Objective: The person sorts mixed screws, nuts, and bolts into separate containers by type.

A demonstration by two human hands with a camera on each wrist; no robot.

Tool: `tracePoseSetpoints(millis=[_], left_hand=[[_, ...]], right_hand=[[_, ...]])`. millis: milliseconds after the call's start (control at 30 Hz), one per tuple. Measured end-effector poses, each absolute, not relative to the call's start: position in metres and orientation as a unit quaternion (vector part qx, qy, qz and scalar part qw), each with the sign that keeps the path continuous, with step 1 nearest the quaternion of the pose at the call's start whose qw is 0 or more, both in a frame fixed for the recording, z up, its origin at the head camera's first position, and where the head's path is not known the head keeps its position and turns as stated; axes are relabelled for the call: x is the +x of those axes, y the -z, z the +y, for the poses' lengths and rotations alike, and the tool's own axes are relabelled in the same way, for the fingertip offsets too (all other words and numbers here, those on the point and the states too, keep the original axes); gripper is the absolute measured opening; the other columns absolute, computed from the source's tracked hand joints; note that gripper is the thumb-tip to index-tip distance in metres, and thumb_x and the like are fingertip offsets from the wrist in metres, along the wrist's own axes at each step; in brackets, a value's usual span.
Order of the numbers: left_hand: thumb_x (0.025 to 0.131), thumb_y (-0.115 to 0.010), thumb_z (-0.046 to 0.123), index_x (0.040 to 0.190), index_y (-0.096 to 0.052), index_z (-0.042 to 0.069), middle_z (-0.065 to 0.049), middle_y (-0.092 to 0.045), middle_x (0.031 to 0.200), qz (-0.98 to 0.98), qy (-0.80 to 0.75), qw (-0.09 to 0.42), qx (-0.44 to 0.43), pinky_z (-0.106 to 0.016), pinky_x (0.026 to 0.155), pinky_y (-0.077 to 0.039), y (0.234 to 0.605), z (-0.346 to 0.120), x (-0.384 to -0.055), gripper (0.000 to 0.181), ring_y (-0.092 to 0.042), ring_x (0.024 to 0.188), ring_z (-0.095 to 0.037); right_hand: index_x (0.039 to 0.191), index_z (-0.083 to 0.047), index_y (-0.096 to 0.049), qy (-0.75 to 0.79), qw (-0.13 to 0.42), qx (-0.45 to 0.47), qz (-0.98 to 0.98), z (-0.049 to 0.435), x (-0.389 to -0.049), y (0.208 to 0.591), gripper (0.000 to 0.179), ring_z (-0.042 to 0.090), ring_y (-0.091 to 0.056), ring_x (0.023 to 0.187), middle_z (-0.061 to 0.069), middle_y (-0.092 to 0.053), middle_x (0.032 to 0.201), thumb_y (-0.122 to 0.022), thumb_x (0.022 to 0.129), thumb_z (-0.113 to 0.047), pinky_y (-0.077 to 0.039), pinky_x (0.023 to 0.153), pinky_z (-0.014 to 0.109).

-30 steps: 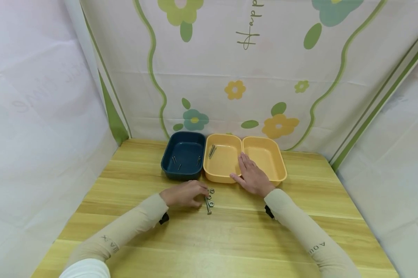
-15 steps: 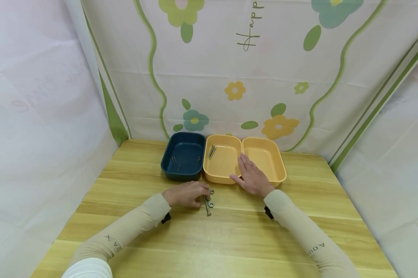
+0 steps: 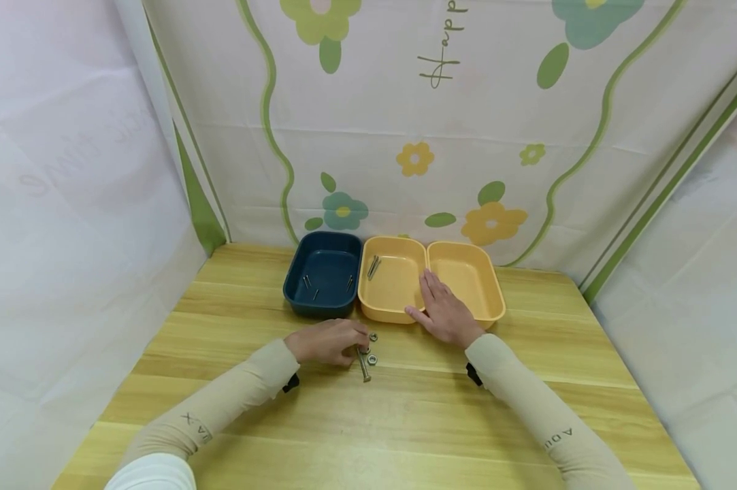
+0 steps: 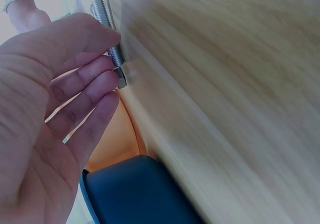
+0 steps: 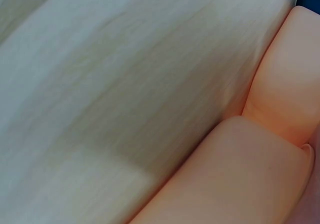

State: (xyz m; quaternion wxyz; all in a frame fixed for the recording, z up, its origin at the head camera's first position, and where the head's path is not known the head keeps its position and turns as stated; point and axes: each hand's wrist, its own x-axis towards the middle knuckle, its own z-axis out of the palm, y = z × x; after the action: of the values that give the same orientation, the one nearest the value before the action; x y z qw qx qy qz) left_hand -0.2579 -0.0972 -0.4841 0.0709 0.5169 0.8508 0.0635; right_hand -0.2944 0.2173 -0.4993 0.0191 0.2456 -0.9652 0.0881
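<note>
My left hand (image 3: 330, 341) is bent over a steel bolt (image 3: 365, 369) on the table, just in front of the trays. In the left wrist view, thumb and forefinger pinch the threaded shank (image 4: 102, 13), and a nut (image 4: 120, 77) shows beside the fingertips. Several loose hex nuts lie around the bolt, among them a near one (image 3: 372, 360) and a far one (image 3: 373, 337). My right hand (image 3: 446, 313) rests with straight fingers on the adjoining rims of the middle yellow tray (image 3: 392, 317) and the right yellow tray (image 3: 497, 309); the right wrist view barely shows it.
A dark blue tray (image 3: 322, 312) stands at the left of the row, with several small screws inside. Longer screws (image 3: 374, 267) lie in the middle yellow tray. Behind the wooden table (image 3: 368, 435) hangs a flowered cloth (image 3: 356, 102); white cloth closes both sides.
My left hand has shifted slightly, and the bolt's threaded end has swung a little to the left. The right hand has stayed on the tray rims.
</note>
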Motion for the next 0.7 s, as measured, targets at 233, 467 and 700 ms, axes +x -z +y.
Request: tracePoseSetpoints(millis=[233,467,700], left_hand=[[0.091,-0.080,0.010,0.098,-0.075,0.019,0.007,-0.069,0.101,0.840,-0.073,0.111,0.526,-0.015,0.079,-0.052,0.4835,-0.0941,-0.2592,0.013,-0.058,0.089,-0.004],[0.086,-0.080,0.008,0.083,-0.069,0.020,0.010,-0.062,0.079,0.830,-0.094,0.144,0.531,-0.014,0.063,-0.041,0.4848,-0.0968,-0.2592,0.017,-0.051,0.073,0.000],[0.085,-0.078,0.007,0.081,-0.068,0.020,0.008,-0.063,0.078,0.831,-0.109,0.157,0.522,-0.013,0.063,-0.041,0.4798,-0.1027,-0.2546,0.016,-0.050,0.073,0.001]], right_hand=[[0.166,0.007,-0.010,-0.094,0.023,0.247,-0.964,0.2167,-0.2934,0.4963,0.093,0.039,-0.013,0.165,0.025,-0.006,0.177,-0.037,0.110,-0.061,-0.021,0.133,0.055],[0.167,0.006,-0.010,-0.094,0.017,0.243,-0.965,0.2170,-0.2932,0.4966,0.092,0.037,-0.011,0.166,0.024,-0.004,0.177,-0.036,0.110,-0.062,-0.020,0.134,0.053],[0.167,0.006,-0.009,-0.093,0.013,0.243,-0.965,0.2174,-0.2924,0.4964,0.093,0.037,-0.010,0.166,0.023,-0.004,0.177,-0.036,0.110,-0.062,-0.019,0.134,0.053]])
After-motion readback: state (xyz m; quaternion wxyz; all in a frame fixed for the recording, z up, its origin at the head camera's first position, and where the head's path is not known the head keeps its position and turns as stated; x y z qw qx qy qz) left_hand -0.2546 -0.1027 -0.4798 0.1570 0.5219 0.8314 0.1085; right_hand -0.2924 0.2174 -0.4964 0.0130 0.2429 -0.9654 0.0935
